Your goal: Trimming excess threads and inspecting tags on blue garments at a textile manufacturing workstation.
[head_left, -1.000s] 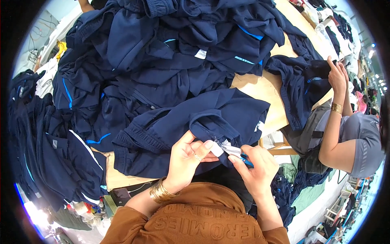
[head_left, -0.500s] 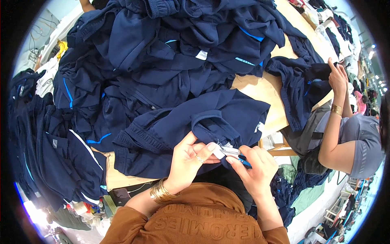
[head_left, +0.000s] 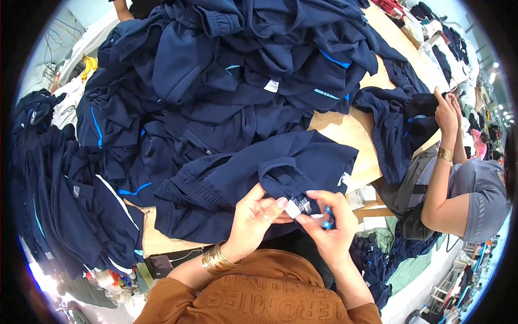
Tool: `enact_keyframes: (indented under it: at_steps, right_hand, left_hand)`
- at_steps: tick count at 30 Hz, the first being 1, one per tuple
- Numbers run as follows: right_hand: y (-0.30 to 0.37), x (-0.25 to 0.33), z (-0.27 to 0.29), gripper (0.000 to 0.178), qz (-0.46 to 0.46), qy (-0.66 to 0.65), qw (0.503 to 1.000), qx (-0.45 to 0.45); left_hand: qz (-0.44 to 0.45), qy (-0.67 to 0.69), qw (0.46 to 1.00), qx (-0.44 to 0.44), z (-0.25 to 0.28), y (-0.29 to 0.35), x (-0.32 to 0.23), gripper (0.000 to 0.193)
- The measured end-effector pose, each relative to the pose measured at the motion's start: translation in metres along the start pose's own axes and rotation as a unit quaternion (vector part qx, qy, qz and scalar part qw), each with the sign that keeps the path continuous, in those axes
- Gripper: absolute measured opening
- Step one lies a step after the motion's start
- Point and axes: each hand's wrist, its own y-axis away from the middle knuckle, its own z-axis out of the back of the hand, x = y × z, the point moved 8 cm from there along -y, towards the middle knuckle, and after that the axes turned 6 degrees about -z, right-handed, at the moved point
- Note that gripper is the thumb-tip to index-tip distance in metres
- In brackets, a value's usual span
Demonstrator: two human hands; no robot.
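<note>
My left hand (head_left: 249, 222) pinches a white fabric label (head_left: 293, 209) at the edge of a navy garment (head_left: 237, 183). The garment lies over the table's near edge, and its neck-like opening is folded up by my fingers. My right hand (head_left: 335, 235) is closed around small blue-handled thread snips (head_left: 327, 217). Its fingertips also touch the label and the cloth beside it. The blades of the snips are mostly hidden by the fingers.
A big heap of navy garments (head_left: 232, 59) covers the table (head_left: 356, 132). More navy clothes (head_left: 54, 194) hang at the left. To the right, a person in a grey shirt (head_left: 469, 189) handles another navy garment (head_left: 394, 116). A dark box (head_left: 159, 264) sits under the near left edge.
The snips have turned from lying across the label to standing back in my right hand. My right fingertips have moved onto the label. The person at the right has lowered both hands slightly.
</note>
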Motion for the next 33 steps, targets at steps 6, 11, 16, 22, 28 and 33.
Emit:
enact_keyframes:
  at_steps: [6, 11, 16, 22, 28, 33]
  right_hand:
    - [-0.005, -0.010, -0.008, 0.013, -0.013, -0.069, 0.997, -0.013]
    - [-0.008, -0.022, -0.008, 0.004, -0.141, -0.229, 0.963, 0.029]
    - [-0.006, -0.019, 0.005, 0.012, -0.111, -0.163, 0.980, -0.007]
    - [0.004, -0.008, 0.020, 0.026, 0.015, 0.085, 0.996, -0.038]
    - [0.013, -0.001, 0.016, 0.023, 0.099, 0.201, 0.972, -0.071]
    - [0.012, 0.001, 0.012, 0.025, 0.104, 0.205, 0.970, -0.075]
  left_hand:
    - [-0.047, -0.035, 0.998, 0.011, -0.003, 0.001, -0.004, 0.030]
    - [-0.051, -0.048, 0.998, 0.001, -0.003, -0.002, -0.006, 0.028]
    - [-0.059, -0.043, 0.997, -0.017, 0.001, -0.005, -0.005, 0.024]
    - [-0.046, -0.022, 0.998, -0.025, 0.004, -0.004, -0.006, 0.021]
    - [-0.033, 0.030, 0.998, -0.038, 0.003, -0.003, -0.003, 0.021]
    - [-0.037, 0.031, 0.998, -0.036, 0.002, -0.002, -0.002, 0.019]
